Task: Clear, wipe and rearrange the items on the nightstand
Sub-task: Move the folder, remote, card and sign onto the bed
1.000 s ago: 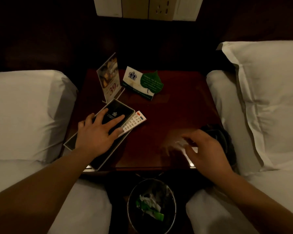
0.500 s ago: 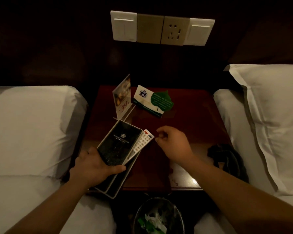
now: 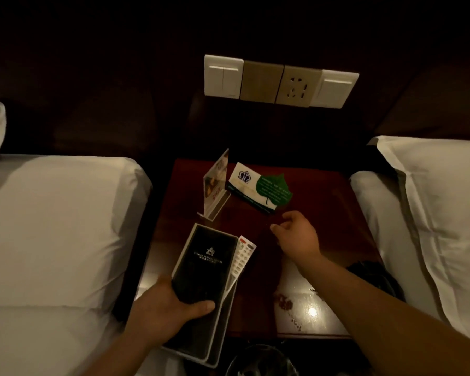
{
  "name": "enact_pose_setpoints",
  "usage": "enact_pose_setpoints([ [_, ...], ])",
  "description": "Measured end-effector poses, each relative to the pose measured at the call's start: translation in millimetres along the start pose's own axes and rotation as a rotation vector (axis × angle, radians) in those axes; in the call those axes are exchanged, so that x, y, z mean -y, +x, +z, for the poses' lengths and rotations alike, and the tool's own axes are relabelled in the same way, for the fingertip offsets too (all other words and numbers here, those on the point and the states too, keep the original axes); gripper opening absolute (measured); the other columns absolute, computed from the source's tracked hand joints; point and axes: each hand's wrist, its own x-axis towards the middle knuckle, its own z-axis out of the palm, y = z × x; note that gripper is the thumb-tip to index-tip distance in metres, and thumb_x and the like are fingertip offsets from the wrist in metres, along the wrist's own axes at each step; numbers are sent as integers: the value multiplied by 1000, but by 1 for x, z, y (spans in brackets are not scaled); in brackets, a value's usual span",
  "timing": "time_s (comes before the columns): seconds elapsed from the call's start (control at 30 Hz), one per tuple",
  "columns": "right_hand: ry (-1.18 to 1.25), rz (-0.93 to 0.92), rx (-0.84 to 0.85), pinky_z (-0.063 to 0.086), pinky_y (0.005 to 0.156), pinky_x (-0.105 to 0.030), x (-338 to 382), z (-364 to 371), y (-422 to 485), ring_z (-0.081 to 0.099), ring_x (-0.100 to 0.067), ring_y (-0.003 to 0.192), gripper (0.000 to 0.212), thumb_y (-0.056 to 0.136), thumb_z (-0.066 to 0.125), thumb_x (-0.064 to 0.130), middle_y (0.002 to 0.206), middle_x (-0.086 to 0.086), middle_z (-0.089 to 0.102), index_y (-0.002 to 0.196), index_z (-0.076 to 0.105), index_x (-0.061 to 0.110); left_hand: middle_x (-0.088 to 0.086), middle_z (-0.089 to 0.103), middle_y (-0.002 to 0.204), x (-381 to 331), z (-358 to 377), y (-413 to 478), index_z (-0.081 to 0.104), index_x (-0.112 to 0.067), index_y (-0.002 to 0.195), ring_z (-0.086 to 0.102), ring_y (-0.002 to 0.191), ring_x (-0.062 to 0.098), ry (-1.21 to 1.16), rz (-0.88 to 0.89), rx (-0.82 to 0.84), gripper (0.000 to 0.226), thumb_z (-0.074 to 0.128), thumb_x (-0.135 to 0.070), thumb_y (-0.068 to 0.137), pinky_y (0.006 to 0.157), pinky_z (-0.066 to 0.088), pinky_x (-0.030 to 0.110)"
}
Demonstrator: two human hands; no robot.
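A dark red nightstand (image 3: pixel 318 221) stands between two beds. My left hand (image 3: pixel 163 308) grips the near end of a black folder (image 3: pixel 204 264) that lies in a tray (image 3: pixel 217 332) with a white remote (image 3: pixel 242 259), at the nightstand's front left. My right hand (image 3: pixel 296 237) hovers over the middle of the top, fingers loosely curled and holding nothing, just short of a white card with a green leaf card (image 3: pixel 272 189) on it. An upright acrylic sign holder (image 3: pixel 215 185) stands left of the cards.
White pillows lie on the left bed (image 3: pixel 60 226) and right bed (image 3: pixel 432 213). A dark cloth (image 3: pixel 377 278) rests at the nightstand's right edge. A waste bin (image 3: pixel 261 359) sits on the floor in front. A wall switch panel (image 3: pixel 280 81) hangs above. Small crumbs lie near the front edge.
My right hand has left the dark cloth and moved forward toward the leaf card. My left hand slid from on top of the folder to gripping its near end.
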Motion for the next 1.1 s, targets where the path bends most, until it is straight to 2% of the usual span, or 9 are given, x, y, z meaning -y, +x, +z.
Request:
enact_pose_setpoints([
  [0.13, 33, 27, -47, 58, 76, -42, -1, 1, 16, 68, -24, 85, 49, 88, 70, 24, 95, -4, 67, 129, 47, 10, 0, 75, 99, 7, 3, -6, 66, -16, 111, 71, 91, 17, -384, -88, 69, 70, 94, -41, 52, 84, 57, 37],
  [0.23, 52, 17, -108, 59, 74, -42, -1, 2, 34, 68, -28, 88, 51, 86, 71, 24, 109, -9, 63, 127, 45, 8, 0, 78, 95, 10, 8, -8, 70, -17, 107, 72, 92, 17, -513, -82, 50, 77, 97, -45, 40, 80, 54, 32],
  [0.33, 110, 52, -146, 60, 77, -46, 0, 1, 54, 68, -31, 90, 59, 86, 73, 26, 117, -10, 59, 132, 40, 10, -3, 79, 95, 10, 12, -8, 72, -21, 103, 72, 94, 16, -613, -66, -45, 86, 92, -53, 26, 90, 53, 38],
  [0.5, 383, 81, -27, 61, 73, -36, 4, 1, 74, 67, -17, 72, 71, 90, 69, 16, 101, 2, 59, 148, 30, 11, 0, 79, 93, 8, 20, -1, 76, -25, 95, 75, 86, 21, -876, -108, -162, 71, 97, -37, 29, 84, 55, 39],
  [0.6, 465, 77, 45, 60, 73, -34, 5, 3, 81, 67, -18, 73, 61, 91, 66, 10, 108, -5, 62, 144, 37, 8, 3, 79, 91, 6, 21, 0, 80, -26, 89, 76, 83, 23, -980, -142, -202, 61, 95, -36, 30, 80, 54, 36],
  [0.7, 473, 77, 64, 61, 77, -37, 3, 5, 86, 66, -19, 73, 46, 92, 65, 9, 99, -5, 65, 134, 49, 6, 5, 78, 98, 10, 22, 2, 75, -22, 103, 74, 92, 30, -1039, -171, -235, 81, 94, -44, 27, 94, 53, 47],
  [0.8, 438, 61, 61, 61, 67, -33, 0, 5, 86, 67, -19, 68, 36, 92, 64, 8, 90, -6, 67, 127, 55, 5, 8, 77, 105, 12, 24, 1, 72, -21, 113, 72, 97, 34, -1076, -169, -248, 88, 97, -41, 31, 98, 50, 53],
  [0.97, 434, 87, 47, 58, 57, -29, -18, -2, 78, 69, -21, 64, 20, 97, 58, 13, 90, -6, 69, 117, 59, 9, 11, 76, 108, 16, 27, -5, 72, -18, 114, 70, 101, 36, -1131, -167, -267, 73, 90, -35, 46, 100, 48, 55],
  [1.1, 450, 70, 27, 55, 57, -30, -32, -12, 64, 68, -21, 62, 11, 98, 56, 14, 93, -9, 70, 108, 60, 13, 11, 76, 109, 13, 27, -12, 72, -20, 114, 70, 102, 37, -1209, -192, -267, 39, 76, -29, 77, 99, 48, 58],
])
